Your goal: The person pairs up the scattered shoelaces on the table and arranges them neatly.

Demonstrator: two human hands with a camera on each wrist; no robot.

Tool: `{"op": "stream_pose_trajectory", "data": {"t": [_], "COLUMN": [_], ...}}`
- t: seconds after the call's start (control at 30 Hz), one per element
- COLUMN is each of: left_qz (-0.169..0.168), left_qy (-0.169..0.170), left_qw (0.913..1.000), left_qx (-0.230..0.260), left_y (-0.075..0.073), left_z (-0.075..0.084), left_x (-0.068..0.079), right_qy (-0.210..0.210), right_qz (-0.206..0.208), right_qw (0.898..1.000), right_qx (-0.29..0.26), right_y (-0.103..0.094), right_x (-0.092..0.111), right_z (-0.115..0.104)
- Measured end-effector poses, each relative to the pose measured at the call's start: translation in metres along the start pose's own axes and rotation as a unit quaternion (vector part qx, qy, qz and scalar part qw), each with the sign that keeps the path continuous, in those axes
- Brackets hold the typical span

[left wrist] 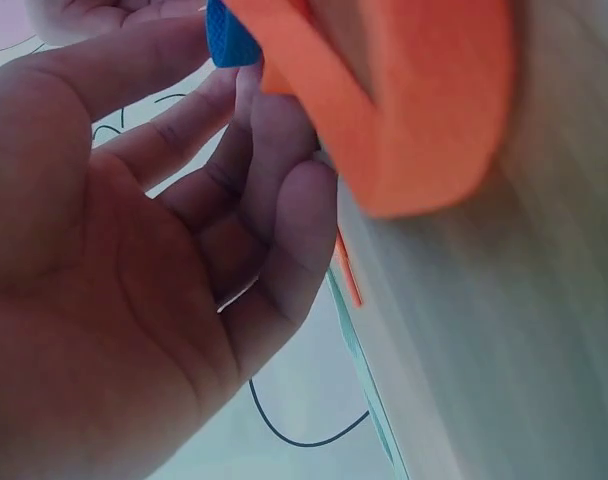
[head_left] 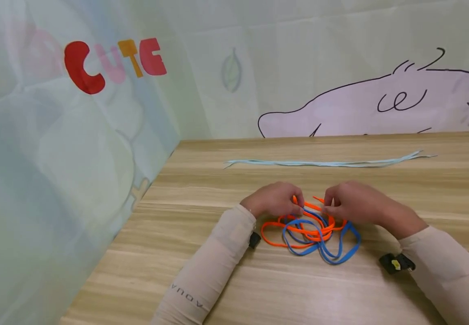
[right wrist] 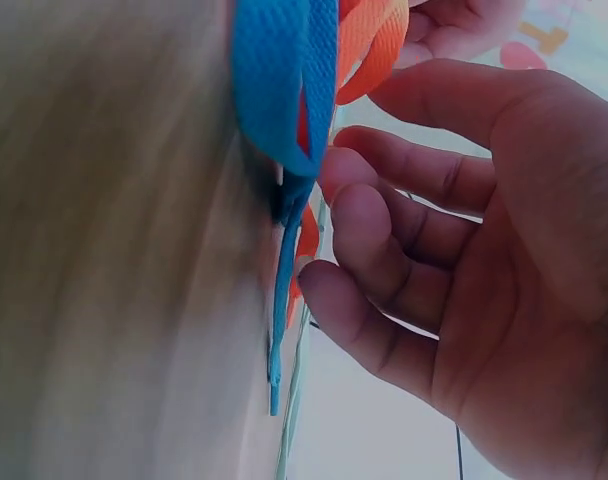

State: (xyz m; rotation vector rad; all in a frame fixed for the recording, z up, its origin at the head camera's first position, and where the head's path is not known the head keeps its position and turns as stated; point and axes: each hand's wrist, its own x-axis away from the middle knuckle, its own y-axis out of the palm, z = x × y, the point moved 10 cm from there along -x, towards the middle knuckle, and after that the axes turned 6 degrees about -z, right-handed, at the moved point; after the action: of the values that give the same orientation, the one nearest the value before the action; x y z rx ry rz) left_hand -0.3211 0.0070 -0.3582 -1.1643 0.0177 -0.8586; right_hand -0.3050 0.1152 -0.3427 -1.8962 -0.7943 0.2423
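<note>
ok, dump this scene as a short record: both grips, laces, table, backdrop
tangle: orange laces and blue laces, loops intermixed
left grip: at tangle's far-left side, fingers bent; pinch unclear
right grip: at tangle's far-right side, fingers bent; pinch unclear
pale laces: nearly straight, lying beyond tangle
table: wood-grain top
backdrop: printed cloth, CUTE lettering at left

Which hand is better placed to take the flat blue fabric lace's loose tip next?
Probably the right hand: its fingers are near the blue lace's tip; the left hand is farther off.
</note>
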Motion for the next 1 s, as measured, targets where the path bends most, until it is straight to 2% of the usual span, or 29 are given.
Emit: {"op": "stream_pose_trajectory", "data": {"t": [0.23,0.47,0.63,0.83,0.9,1.0], "left_qz": [-0.002,-0.01,-0.01,0.001,0.017,0.062], "left_qy": [-0.012,-0.018,-0.011,-0.014,-0.011,0.0], "left_qw": [0.9997,0.9996,0.9996,0.9999,0.9998,0.9978], "left_qx": [-0.02,-0.018,-0.022,-0.001,0.007,0.021], "left_y": [-0.001,0.001,0.0,-0.003,-0.006,-0.015], "left_z": [-0.002,-0.006,-0.008,-0.01,-0.011,-0.01], "left_x": [0.001,0.001,0.001,0.002,0.002,0.003], "right_qy": [0.007,0.001,0.006,0.01,0.01,0.0], "right_qz": [-0.024,-0.029,0.011,0.069,0.085,0.111], "right_qw": [1.0,1.0,1.0,0.998,0.996,0.994], "right_qx": [0.016,0.005,-0.009,-0.01,-0.013,-0.02], "right_y": [0.006,0.009,-0.001,-0.014,-0.018,-0.024], "right_x": [0.0,0.002,0.003,0.007,0.008,0.01], "right_z": [-0.002,0.001,0.005,0.004,0.003,-0.001]}}
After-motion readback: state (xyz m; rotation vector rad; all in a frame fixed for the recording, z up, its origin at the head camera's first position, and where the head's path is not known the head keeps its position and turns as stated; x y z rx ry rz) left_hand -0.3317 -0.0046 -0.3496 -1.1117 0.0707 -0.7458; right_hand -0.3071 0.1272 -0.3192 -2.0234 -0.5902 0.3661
